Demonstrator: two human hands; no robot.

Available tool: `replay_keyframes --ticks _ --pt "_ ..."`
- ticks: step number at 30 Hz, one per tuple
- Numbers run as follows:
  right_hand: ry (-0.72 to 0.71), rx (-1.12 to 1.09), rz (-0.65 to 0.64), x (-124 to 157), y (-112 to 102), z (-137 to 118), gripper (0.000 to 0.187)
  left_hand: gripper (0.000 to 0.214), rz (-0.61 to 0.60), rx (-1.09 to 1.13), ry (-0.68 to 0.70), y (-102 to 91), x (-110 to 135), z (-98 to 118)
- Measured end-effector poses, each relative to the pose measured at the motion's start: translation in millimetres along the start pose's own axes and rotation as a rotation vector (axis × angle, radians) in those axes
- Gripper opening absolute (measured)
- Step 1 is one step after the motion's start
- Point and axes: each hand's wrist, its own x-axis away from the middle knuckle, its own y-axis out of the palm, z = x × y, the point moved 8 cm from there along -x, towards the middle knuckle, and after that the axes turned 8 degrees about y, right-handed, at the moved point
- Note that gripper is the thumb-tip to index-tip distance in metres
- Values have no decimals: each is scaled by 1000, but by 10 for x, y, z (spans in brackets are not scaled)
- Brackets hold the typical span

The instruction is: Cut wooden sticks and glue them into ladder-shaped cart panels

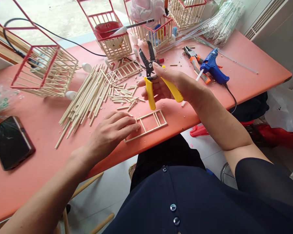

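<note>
My right hand [169, 79] is wrapped round yellow-handled wire strippers [150, 92]. Their black jaws point up and away from me and are spread apart, with nothing between them. A small ladder-like wooden stick frame [162, 117] lies flat near the table's front edge, with several short rungs across it. Over its left end is my left hand [114, 130], fingers together and curled, the fingertips on the frame. The hand hides that end of it. Just beyond lies a loose pile of short cut sticks [124, 96].
Long sticks [88, 94] lie left of the short ones, near another stick frame [125, 71]. Red-rimmed stick baskets [46, 71] stand along the back. A blue glue gun [215, 66] and orange-handled pliers [197, 65] lie right. A phone [11, 143] is far left.
</note>
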Motion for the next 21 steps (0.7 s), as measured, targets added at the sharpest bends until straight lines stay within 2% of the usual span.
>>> replay_keyframes --ticks 4,9,14,21 --pt "-13 36 1 -53 -10 20 78 25 13 -13 25 -3 65 46" --pt "-37 61 23 -84 -18 33 76 22 28 25 -16 -22 97 76" --pt "-36 95 7 -67 6 23 64 21 10 78 -89 -8 103 42" --pt "-63 93 16 -83 -12 29 65 19 64 93 -138 -10 72 37"
